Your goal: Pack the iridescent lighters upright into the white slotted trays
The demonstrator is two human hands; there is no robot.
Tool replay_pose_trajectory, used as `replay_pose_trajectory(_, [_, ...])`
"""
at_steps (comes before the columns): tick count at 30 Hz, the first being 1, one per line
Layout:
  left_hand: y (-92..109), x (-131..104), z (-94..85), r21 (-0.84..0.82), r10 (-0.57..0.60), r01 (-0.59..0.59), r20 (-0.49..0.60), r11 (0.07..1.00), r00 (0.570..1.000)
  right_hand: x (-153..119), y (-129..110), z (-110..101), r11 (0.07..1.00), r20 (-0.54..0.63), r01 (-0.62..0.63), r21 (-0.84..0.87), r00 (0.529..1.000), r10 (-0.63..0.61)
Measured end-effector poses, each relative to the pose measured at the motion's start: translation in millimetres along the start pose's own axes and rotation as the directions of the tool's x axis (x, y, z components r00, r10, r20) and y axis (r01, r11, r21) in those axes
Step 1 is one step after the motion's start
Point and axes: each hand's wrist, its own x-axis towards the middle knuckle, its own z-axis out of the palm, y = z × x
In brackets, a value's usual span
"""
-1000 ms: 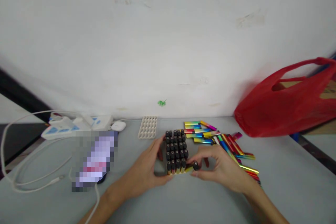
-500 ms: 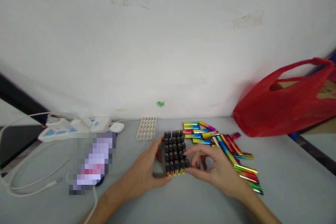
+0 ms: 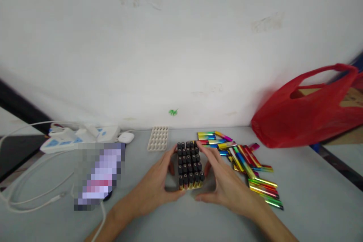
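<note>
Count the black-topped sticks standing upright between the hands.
25 black-topped sticks: five rows of five, packed upright between the left hand and the right hand. None of their tops seems hidden.

No words or numbers can be read here. The small green squiggle (image 3: pixel 173 112) on the plain white wall (image 3: pixel 181 45) is too fuzzy to make out. The long white plastic power strip (image 3: pixel 110 134) has blue patches (image 3: pixel 53 143), too blurry to read. The flat purple screen (image 3: pixel 100 172) is all blurry squares.
</note>
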Motion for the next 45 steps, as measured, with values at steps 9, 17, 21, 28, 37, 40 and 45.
replay_pose_trajectory(9, [-1.7, -0.8, -2.0, -0.027, -0.038, 0.038, 0.021, 0.999, 0.999, 4.1, 14.1, 23.4, 0.999, -0.072, 0.053, 0.002, 0.996, -0.053])
replay_pose_trajectory(17, [-1.5, 4.4, -3.9, -0.073, -0.034, 0.032, -0.033, 0.997, 0.999, 11.5, 12.6, 33.6, 1.0, -0.126, -0.025, 0.011, 0.992, 0.027])
replay_pose_trajectory(21, [-5.0, 6.0, -2.2, -0.048, -0.137, 0.135, -0.048, 0.99, 0.989, 17.6, 8.2, 36.7, 0.999, -0.157, -0.021, 0.045, 0.987, 0.027])
replay_pose_trajectory(28, [1.8, 4.1, 4.4, 0.03, -0.13, 0.133, -0.1, 0.991, 0.987, 34.3, 5.3, 40.1, 0.996, -0.184, 0.024, 0.09, 0.983, -0.007])
replay_pose_trajectory(37, [8.0, 5.9, 5.4, 0.197, -0.221, 0.249, -0.153, 0.948, 0.963, 49.2, 7.6, 43.1, 0.989, -0.18, 0.106, 0.103, 0.98, -0.086])
replay_pose_trajectory(40, [7.6, 7.8, 4.7, 0.227, -0.239, 0.275, -0.174, 0.934, 0.955, 57.5, 8.3, 45.4, 0.99, -0.202, 0.117, 0.085, 0.974, -0.097])
replay_pose_trajectory(45, [5.5, 6.4, 4.2, 0.25, -0.224, 0.281, -0.231, 0.927, 0.947, 72.8, 4.9, 47.8, 0.991, -0.222, 0.118, 0.064, 0.97, -0.101])
